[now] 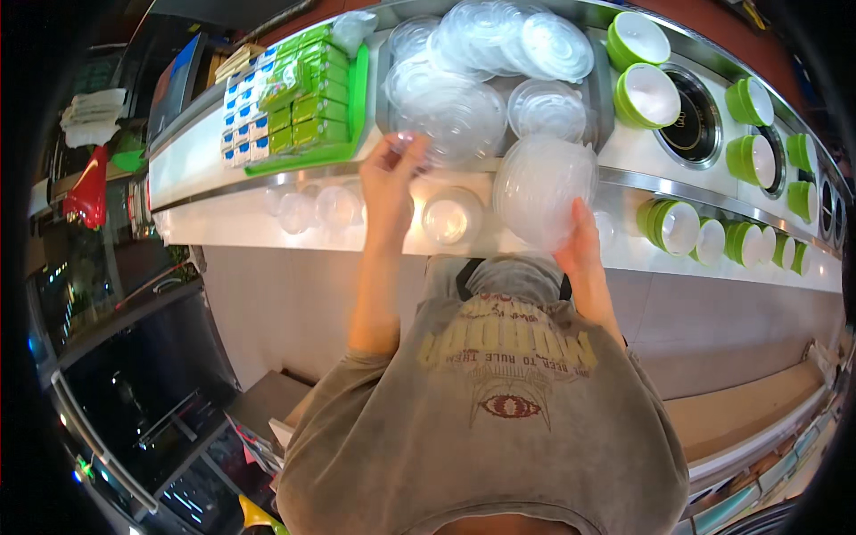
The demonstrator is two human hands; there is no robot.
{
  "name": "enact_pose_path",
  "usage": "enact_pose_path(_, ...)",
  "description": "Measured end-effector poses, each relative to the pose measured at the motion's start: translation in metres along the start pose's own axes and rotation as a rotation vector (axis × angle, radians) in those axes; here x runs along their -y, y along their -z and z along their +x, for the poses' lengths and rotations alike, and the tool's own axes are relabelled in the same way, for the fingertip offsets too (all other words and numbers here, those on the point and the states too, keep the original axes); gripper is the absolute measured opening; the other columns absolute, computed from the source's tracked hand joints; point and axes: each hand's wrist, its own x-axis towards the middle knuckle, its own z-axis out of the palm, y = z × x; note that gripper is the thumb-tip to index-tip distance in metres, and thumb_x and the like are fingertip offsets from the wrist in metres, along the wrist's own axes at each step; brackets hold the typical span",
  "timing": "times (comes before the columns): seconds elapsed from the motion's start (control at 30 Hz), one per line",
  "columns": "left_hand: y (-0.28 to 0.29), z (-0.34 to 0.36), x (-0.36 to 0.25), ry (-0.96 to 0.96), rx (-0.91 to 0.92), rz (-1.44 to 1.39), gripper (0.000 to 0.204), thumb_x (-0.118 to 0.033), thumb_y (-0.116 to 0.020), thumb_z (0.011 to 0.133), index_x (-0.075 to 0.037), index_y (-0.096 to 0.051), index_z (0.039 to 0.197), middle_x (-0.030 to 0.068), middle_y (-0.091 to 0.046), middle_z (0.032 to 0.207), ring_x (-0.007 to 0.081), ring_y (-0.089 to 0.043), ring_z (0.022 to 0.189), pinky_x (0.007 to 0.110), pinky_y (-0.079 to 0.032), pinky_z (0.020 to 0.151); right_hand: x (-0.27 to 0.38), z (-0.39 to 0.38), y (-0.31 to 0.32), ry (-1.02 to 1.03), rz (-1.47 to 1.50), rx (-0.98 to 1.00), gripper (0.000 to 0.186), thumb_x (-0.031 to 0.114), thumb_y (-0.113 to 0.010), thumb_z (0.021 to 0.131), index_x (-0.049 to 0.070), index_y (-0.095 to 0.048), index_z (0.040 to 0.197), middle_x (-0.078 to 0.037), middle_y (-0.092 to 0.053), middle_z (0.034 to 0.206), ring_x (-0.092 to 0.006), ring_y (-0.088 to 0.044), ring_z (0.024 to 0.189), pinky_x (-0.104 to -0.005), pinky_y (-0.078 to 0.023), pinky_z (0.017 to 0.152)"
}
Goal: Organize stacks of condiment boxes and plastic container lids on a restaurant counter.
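My right hand [583, 239] grips a stack of clear plastic lids [539, 192] by its right edge, above the counter's front edge. My left hand [392, 169] has its fingertips pinched at the near left rim of a round clear plastic lid [456, 123], which is smeared by motion. Behind it, more clear lids [481, 36] lie in overlapping heaps in a recessed metal tray. One small pile of lids [547, 109] sits at the tray's right side, just beyond the held stack.
A green tray [358, 102] with green and white packets [299, 98] stands on the left. Green and white bowls [646, 94] stack up on the right, around black round hobs [691, 116]. A lower shelf holds clear bowls [446, 218] and more green bowls [673, 227].
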Motion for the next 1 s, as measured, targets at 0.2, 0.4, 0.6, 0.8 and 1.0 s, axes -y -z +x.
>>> enact_pose_path(0.2,0.005,-0.047,0.006,-0.066,-0.015,0.288,0.023,-0.021,-0.070,0.091,0.000,-0.063,0.087,0.0031,-0.061,0.068,0.0105,-0.057,0.056,0.024,-0.047,0.056,-0.015,0.007,-0.017,-0.026,-0.055,0.118,0.073,0.038,-0.067,0.090,0.005,-0.033,0.146,-0.013,-0.047,0.141,-0.0313,-0.048,0.129,-0.0498,-0.042,0.106)
enact_pose_path(0.4,0.014,-0.059,0.002,-0.067,-0.119,0.267,0.027,-0.019,-0.072,0.090,-0.001,-0.060,0.073,-0.0012,-0.056,0.061,0.0055,-0.053,0.052,0.021,-0.042,0.049,-0.034,0.005,-0.009,-0.097,0.093,0.044,0.073,0.036,-0.069,0.089,0.006,-0.033,0.146,-0.013,-0.048,0.141,-0.0311,-0.047,0.130,-0.0497,-0.042,0.107)
enact_pose_path(0.6,0.020,-0.069,0.004,-0.063,-0.150,0.388,0.031,-0.018,-0.072,0.090,-0.002,-0.057,0.068,-0.0020,-0.054,0.058,0.0044,-0.052,0.052,0.021,-0.040,0.047,-0.036,-0.001,-0.020,-0.129,0.072,0.079,0.070,0.032,-0.070,0.089,0.006,-0.035,0.145,-0.012,-0.048,0.140,-0.0305,-0.047,0.129,-0.0504,-0.042,0.107)
enact_pose_path(0.8,0.021,-0.071,0.002,-0.026,0.005,0.269,0.024,-0.012,-0.076,0.085,-0.002,-0.056,0.074,-0.0008,-0.059,0.066,0.0046,-0.055,0.056,0.020,-0.044,0.049,-0.034,-0.001,-0.029,-0.070,0.020,0.115,0.070,0.025,-0.072,0.087,0.007,-0.035,0.144,-0.011,-0.049,0.139,-0.0289,-0.048,0.128,-0.0493,-0.044,0.106)
enact_pose_path(1.0,0.039,-0.059,0.000,-0.026,0.276,0.291,0.022,-0.010,-0.078,0.081,-0.001,-0.063,0.094,0.0009,-0.062,0.075,0.0062,-0.058,0.062,0.021,-0.047,0.053,-0.039,-0.003,-0.045,-0.008,0.043,0.127,0.073,0.022,-0.073,0.086,0.004,-0.034,0.144,-0.013,-0.050,0.138,-0.0293,-0.050,0.128,-0.0487,-0.045,0.105)
